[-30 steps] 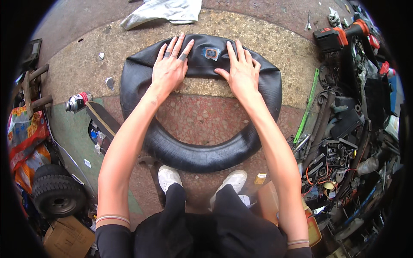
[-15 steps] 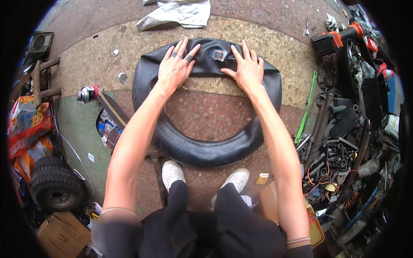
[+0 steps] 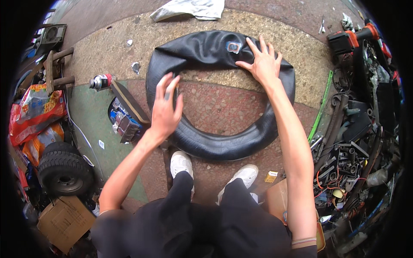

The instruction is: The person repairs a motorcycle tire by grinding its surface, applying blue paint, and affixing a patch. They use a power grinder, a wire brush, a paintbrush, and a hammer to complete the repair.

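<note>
A black rubber inner tube (image 3: pixel 223 148) lies on the floor in front of my feet. Its far side is flattened and wrinkled, while the near side looks round and full. A small square patch (image 3: pixel 233 47) with an orange and blue centre is stuck on the flattened part. My right hand (image 3: pixel 265 64) rests on the tube just right of the patch, fingers spread and palm down. Over the tube's left side is my left hand (image 3: pixel 167 107), holding nothing, its fingers apart and slightly bent; whether it touches the rubber I cannot tell.
A spray can (image 3: pixel 101 81) and an open toolbox (image 3: pixel 124 122) are on the left, near a small wheel (image 3: pixel 64 174). A white cloth (image 3: pixel 189 8) lies beyond the tube. At right are a cordless power tool (image 3: pixel 350 39), a green strip (image 3: pixel 321 105) and heaped tools (image 3: pixel 348 157).
My left hand has lifted off the flattened part and come back toward me, over the tube's left side. My right hand stays on the tube by the patch. The view has shifted slightly.
</note>
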### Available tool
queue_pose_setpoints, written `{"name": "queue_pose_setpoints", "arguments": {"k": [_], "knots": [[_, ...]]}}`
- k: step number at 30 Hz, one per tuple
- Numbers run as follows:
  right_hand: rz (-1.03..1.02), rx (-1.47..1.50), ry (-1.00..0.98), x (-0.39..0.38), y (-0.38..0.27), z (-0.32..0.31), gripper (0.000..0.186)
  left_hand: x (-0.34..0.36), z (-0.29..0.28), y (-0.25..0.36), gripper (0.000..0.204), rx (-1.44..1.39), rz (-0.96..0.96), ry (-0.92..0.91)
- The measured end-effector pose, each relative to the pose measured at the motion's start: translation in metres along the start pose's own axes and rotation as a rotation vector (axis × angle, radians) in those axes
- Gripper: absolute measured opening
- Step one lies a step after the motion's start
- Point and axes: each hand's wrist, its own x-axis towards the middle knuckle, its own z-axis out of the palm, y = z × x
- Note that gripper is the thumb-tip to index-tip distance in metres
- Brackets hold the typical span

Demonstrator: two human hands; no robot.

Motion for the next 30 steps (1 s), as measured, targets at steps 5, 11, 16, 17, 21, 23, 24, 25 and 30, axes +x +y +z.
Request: {"name": "queue_pose_setpoints", "arguments": {"k": [5, 11, 16, 17, 21, 23, 24, 25, 30], "knots": [[-0.038, -0.015, 0.036, 0.003, -0.005, 0.006, 0.091, -0.197, -0.036, 0.004, 0.036, 0.02, -0.588, -0.045], [-0.052, 0.037, 0.071, 0.004, 0.004, 0.006, 0.093, -0.276, 0.003, -0.012, 0.038, 0.09, -0.861, -0.197], [-0.033, 0.078, 0.011, 0.003, -0.01, 0.0, 0.097, -0.309, -0.007, -0.027, 0.041, 0.011, -0.848, -0.102], [-0.019, 0.095, -0.006, 0.003, -0.01, -0.003, 0.097, -0.307, -0.014, -0.026, 0.039, -0.062, -0.899, -0.096], [-0.004, 0.11, -0.009, 0.001, -0.006, -0.003, 0.1, -0.269, -0.088, 0.019, 0.037, -0.071, -0.907, -0.104], [-0.053, 0.098, 0.023, 0.006, -0.012, -0.023, 0.106, -0.275, -0.108, 0.028, 0.041, -0.137, -0.783, 0.058], [-0.092, 0.104, 0.067, 0.009, -0.015, -0.027, 0.107, -0.284, -0.116, 0.027, 0.044, -0.207, -0.699, 0.174], [-0.187, 0.15, 0.082, 0.012, -0.013, -0.027, 0.108, -0.277, -0.132, 0.033, 0.047, -0.241, -0.77, 0.148], [-0.425, 0.485, -0.084, 0.031, -0.018, -0.029, 0.11, -0.182, -0.142, 0.057, 0.049, -0.301, -0.579, 0.214]]}}
